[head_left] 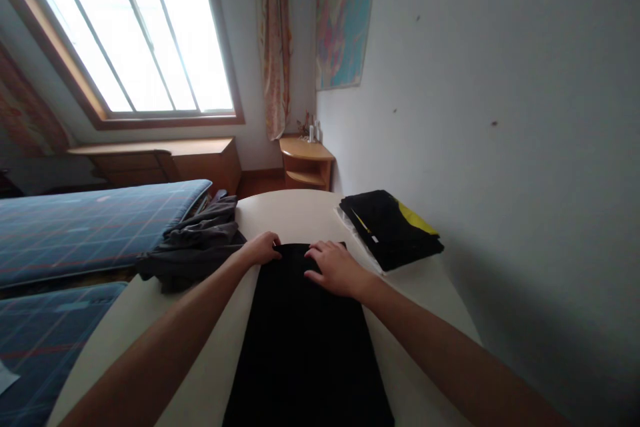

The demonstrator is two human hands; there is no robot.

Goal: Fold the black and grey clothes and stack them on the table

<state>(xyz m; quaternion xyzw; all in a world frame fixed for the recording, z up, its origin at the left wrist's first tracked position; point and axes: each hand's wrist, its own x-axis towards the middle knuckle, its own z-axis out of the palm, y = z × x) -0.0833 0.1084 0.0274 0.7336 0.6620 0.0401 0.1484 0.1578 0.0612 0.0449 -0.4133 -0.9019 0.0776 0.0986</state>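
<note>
A black folded garment (305, 340) lies lengthwise on a pale round table (285, 203), widening towards me; its exact kind cannot be made out. At its far left corner, my left hand (261, 248) has its fingers closed on the edge of the cloth. My right hand (335, 268) rests on the far right part of the garment, palm down with the fingers spread, holding nothing.
Right of the garment, a folded black-and-yellow stack of clothing (393, 227) sits on clear plastic. Crumpled dark grey clothing (200, 243) lies at the table's left edge, beside blue plaid mattresses (95, 227). A white wall (540, 167) rises close on the right.
</note>
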